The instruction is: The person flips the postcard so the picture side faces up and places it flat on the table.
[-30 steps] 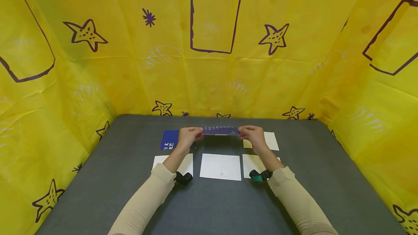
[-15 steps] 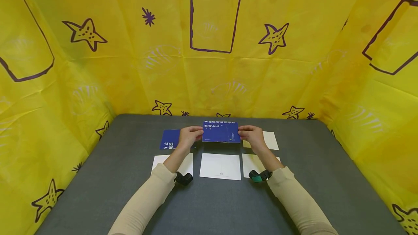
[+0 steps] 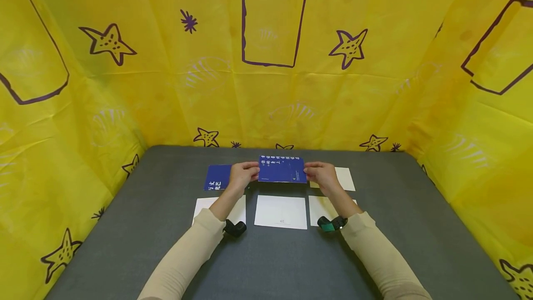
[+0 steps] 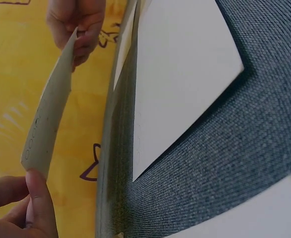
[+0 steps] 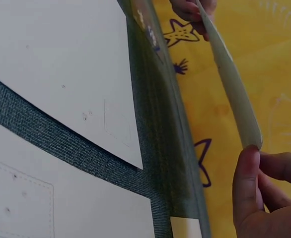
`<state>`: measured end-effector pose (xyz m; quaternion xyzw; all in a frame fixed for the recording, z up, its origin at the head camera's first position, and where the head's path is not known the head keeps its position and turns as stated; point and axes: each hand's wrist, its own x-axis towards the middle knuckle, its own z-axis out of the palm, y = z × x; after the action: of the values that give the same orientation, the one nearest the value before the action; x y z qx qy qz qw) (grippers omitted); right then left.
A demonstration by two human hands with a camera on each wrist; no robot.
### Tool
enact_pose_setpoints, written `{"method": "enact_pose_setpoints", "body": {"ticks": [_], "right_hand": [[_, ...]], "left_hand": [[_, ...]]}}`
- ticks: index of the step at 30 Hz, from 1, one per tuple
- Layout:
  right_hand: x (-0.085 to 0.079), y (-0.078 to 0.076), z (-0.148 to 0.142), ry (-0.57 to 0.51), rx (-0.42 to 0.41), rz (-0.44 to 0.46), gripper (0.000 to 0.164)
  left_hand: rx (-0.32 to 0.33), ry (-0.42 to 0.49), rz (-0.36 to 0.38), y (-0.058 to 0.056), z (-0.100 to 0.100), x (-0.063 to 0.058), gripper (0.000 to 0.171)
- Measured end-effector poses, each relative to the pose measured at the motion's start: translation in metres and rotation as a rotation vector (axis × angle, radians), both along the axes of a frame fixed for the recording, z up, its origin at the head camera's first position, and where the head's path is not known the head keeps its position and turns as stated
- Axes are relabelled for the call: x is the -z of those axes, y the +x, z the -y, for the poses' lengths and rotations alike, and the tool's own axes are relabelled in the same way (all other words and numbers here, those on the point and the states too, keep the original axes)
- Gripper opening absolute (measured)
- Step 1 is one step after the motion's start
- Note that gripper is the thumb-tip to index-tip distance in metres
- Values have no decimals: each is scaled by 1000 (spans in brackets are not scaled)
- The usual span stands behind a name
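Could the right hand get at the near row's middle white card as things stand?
Probably not without letting go: the right hand pinches the raised blue card, though nothing covers the white card.

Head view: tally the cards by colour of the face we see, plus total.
Blue: 2 (held card, back-left card)
White or cream: 4 (back-right card, front-left card, front-middle card, front-right card)
Total: 6

A blue, white-lettered card [image 3: 282, 170] is held tilted between both hands [image 3: 243, 175] [image 3: 323, 176].
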<state>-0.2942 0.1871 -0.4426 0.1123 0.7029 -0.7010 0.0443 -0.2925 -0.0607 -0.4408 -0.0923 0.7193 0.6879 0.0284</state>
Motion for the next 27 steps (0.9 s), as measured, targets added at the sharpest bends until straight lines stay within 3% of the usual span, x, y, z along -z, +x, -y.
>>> {"method": "enact_pose_setpoints", "body": {"ticks": [5,27], "right_hand": [[3,-1,-1,-8,-5,48,32],[7,-8,0,70,-18,51,30]], "left_hand": [[14,-17,0,1,0,0,25],[63,-73,-13,-4,1,2,28]]}}
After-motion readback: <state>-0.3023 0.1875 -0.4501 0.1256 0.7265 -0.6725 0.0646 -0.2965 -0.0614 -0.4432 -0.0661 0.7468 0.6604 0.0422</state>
